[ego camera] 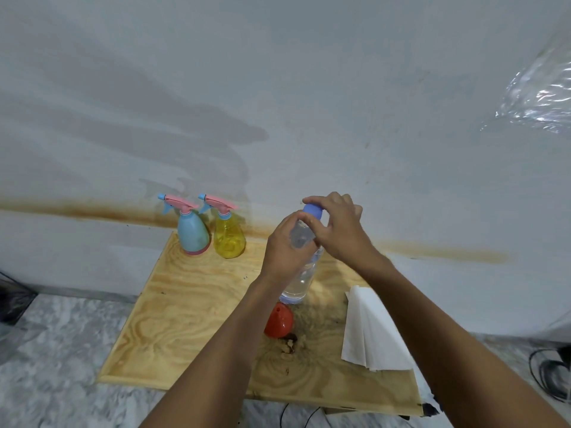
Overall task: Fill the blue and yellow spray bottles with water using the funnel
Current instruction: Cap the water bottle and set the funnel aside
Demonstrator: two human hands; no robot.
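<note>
A clear water bottle [304,274] stands upright on the wooden board [191,307], holding water. My left hand [284,248] grips its upper body. My right hand [335,225] curls its fingers round the bottle's blue cap [313,210]. The blue spray bottle [193,231] and the yellow spray bottle [229,237] stand side by side at the board's far left, both with pink trigger heads screwed on. A red funnel [278,322] lies on the board just in front of the water bottle, partly behind my left forearm.
Folded white paper towels [370,329] lie on the board's right side under my right forearm. A pale wall rises directly behind the board. Marbled floor surrounds it, with black cables [550,375] at the right and clear plastic sheeting [537,100] at the upper right.
</note>
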